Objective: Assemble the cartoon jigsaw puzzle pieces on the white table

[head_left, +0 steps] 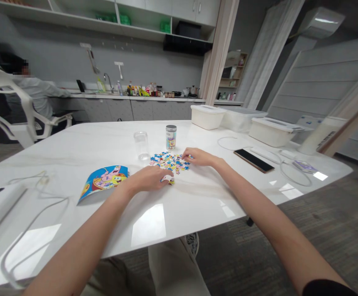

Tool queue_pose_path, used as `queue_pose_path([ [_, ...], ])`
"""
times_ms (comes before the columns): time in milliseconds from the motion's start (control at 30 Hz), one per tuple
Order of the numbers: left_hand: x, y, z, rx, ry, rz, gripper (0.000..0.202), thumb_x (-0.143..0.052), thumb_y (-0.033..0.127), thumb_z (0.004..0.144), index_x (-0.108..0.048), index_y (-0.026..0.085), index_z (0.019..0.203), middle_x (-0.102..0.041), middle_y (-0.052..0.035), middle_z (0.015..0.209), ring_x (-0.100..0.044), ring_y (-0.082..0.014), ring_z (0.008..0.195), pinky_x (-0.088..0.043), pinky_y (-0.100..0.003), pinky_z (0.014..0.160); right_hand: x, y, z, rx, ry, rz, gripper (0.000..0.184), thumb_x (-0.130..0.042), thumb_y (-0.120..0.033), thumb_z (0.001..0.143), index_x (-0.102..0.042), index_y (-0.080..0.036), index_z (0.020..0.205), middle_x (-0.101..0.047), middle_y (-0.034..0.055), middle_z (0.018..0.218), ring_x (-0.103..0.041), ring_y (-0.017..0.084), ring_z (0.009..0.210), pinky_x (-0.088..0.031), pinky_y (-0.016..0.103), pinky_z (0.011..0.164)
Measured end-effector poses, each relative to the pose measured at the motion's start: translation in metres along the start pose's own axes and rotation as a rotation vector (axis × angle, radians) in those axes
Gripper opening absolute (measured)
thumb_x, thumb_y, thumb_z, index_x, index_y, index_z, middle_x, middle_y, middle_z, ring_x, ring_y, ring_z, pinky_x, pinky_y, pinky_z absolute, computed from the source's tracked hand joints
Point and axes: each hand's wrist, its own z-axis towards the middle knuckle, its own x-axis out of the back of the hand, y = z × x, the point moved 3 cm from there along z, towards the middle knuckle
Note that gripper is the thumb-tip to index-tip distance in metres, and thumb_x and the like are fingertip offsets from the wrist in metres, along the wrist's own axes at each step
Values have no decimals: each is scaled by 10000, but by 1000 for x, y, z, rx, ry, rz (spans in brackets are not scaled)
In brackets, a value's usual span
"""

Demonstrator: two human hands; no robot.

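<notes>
Loose jigsaw pieces [170,161] piled on the worktop [197,205], apparently being sorted; pile touched by right hand [199,157], stray pieces [171,181] by left hand [150,179]; whether fingers [186,153] are closed on any can't be told; light single-piece pinch called for next

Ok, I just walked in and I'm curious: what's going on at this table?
Someone is handling loose puzzle pieces on a white table. The left hand has its fingers at the near side; the right hand is at the right side. Whether any pieces are joined is too small to tell. A curved picture sheet lies to the left; a lidded can stands beyond.
</notes>
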Motion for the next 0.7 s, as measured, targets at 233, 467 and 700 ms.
queue_pose_path([
  [233, 1, 7, 2, -9, -31, -88, 257, -507, 240, 880, -695, 267, 1053, -699, -12, 771, -635, -162, 698, -442, -254, 679, 6, 6, -6, -89, -101, 33, 209, -543, -146, 843, -715, -135, 961, -715, 81, 942, -642, 169, 846, -473, 257, 776],
  [467, -7, 2, 6, -31, 10, -54, 234, -491, 273, 899, -683, 270, 1033, -695, -13, 760, -646, -173, 721, -438, -259, 669, 7, 1, -6, -96, -138, 42, 206, -555, -174, 831, -717, -153, 956, -714, 69, 933, -632, 167, 822, -462, 247, 738],
  [700, -10, 7, 6, -51, 35, 5, 232, -481, 285, 910, -680, 267, 1027, -699, -28, 787, -654, -188, 755, -452, -275, 688, 6, -4, -7, -102, -154, 63, 199, -573, -222, 831, -720, -153, 946, -698, 72, 924, -615, 163, 809, -449, 246, 721],
])
